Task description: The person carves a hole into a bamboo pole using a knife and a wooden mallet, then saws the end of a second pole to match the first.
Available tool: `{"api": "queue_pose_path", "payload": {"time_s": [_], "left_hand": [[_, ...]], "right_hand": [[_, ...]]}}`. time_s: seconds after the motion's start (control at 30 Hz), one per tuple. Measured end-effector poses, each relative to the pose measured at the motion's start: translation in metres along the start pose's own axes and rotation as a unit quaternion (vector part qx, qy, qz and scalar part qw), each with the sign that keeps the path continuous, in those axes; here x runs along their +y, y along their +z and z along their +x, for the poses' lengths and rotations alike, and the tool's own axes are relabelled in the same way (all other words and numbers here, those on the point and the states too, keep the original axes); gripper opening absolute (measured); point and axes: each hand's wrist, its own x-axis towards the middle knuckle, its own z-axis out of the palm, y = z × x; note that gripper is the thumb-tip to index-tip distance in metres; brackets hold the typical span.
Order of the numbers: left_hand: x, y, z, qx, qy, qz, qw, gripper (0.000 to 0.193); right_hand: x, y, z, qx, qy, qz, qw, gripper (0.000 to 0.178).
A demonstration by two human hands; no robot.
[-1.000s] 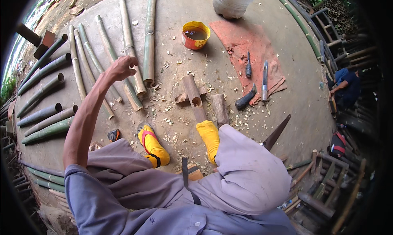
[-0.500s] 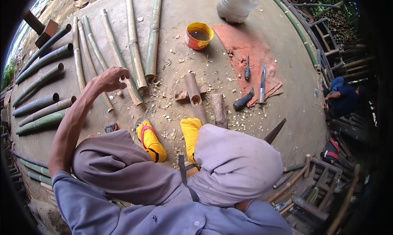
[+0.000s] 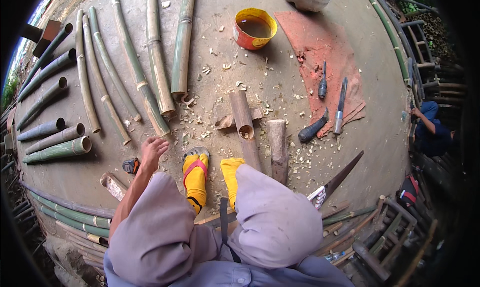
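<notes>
My left hand (image 3: 153, 150) hangs over the ground in front of my left knee, its fingers loosely stretched and holding nothing. Just beyond it lies the near end of a green and tan bamboo pole (image 3: 143, 89). Below the hand, to its left, are a small black and orange tape measure (image 3: 131, 165) and a short piece of wood (image 3: 113, 183). A brown bamboo piece with a hole cut in it (image 3: 241, 109) rests across a wooden block (image 3: 226, 118) between my feet and the bucket. My right hand is out of sight.
Several bamboo lengths (image 3: 60, 149) lie at the left. A red-yellow tub of brown liquid (image 3: 255, 28) stands ahead, beside a red cloth (image 3: 320, 47) with a chisel (image 3: 341, 104) and dark-handled tools. A handsaw (image 3: 345, 174) lies by my right knee. Another person (image 3: 430, 127) sits far right.
My left hand has come down and nearer from above the bamboo poles, its curled fingers straightening. The view has shifted, bringing the saw's white handle into sight.
</notes>
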Motion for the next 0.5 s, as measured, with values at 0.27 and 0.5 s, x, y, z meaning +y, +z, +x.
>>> {"api": "queue_pose_path", "payload": {"time_s": [0.27,0.5], "left_hand": [[0.022,0.049,0.02,0.039,0.144,-0.043,0.988,0.064],[-0.009,0.082,-0.049,-0.125,0.258,0.203,0.936,0.034]], "right_hand": [[-0.008,0.005,0.011,0.006,-0.044,-0.003,0.999,0.07],[-0.088,-0.024,0.024,0.01,-0.224,-0.051,0.973,0.074]]}}
